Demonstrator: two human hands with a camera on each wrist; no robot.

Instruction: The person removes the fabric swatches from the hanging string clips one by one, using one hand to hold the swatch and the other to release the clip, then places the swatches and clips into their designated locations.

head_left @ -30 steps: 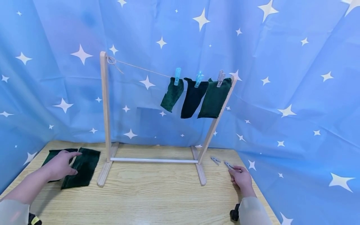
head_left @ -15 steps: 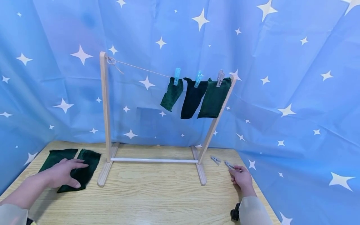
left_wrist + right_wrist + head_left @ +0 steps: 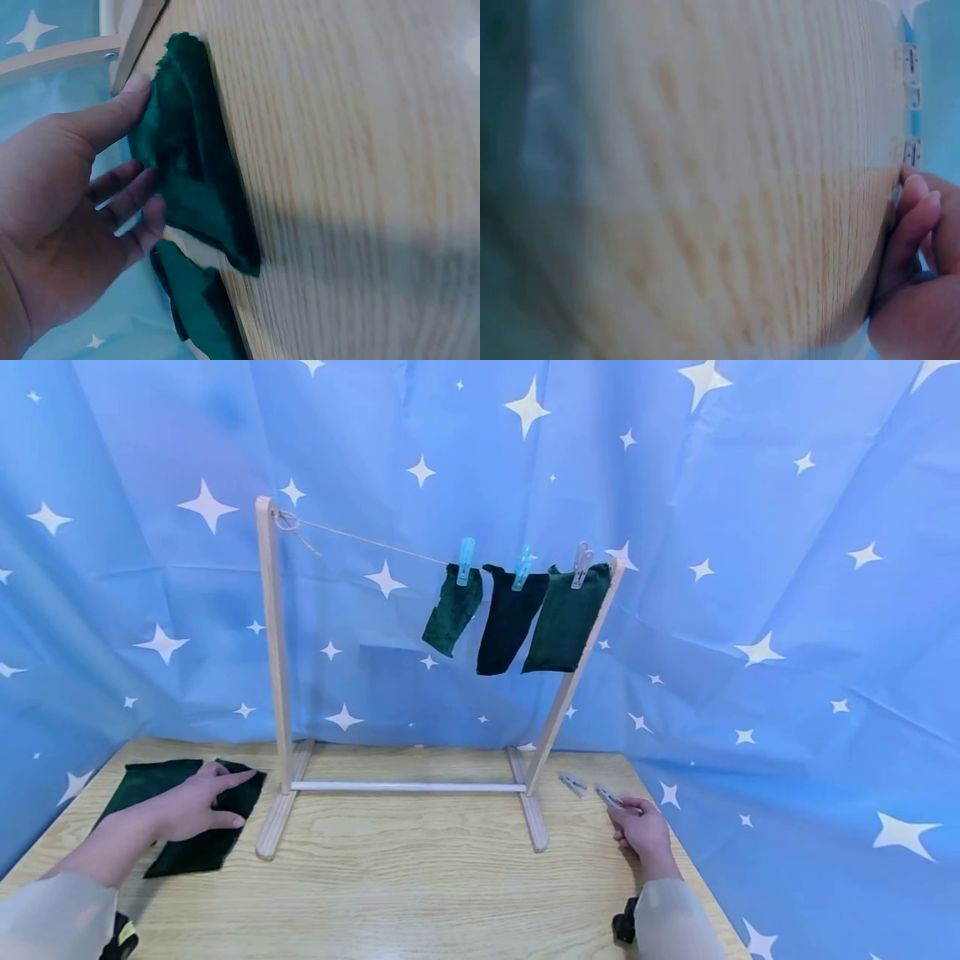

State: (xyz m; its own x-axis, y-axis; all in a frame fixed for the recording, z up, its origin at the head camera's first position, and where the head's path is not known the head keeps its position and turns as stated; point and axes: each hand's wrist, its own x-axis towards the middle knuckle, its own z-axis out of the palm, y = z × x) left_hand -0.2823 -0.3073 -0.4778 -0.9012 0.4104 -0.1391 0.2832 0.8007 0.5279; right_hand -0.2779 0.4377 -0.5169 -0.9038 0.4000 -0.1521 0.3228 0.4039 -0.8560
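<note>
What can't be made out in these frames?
Head: part of the right green cloth, covered by the left hand.
Head: near end of the gray clothespin, hidden by the right hand.
Left wrist: remainder of the left green cloth, cut off by the bottom edge.
Right wrist: rest of the right hand, beyond the right edge.

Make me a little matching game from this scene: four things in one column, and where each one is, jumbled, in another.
Things
1. Left hand
2. Right hand
3. Cord
4. White bar

Places
A. Low between the wooden posts
B. Pinching a peg
C. Tied near a post's top
D. At green cloth on the table

Pairs: 1-D, 2-B, 3-C, 4-A
</note>
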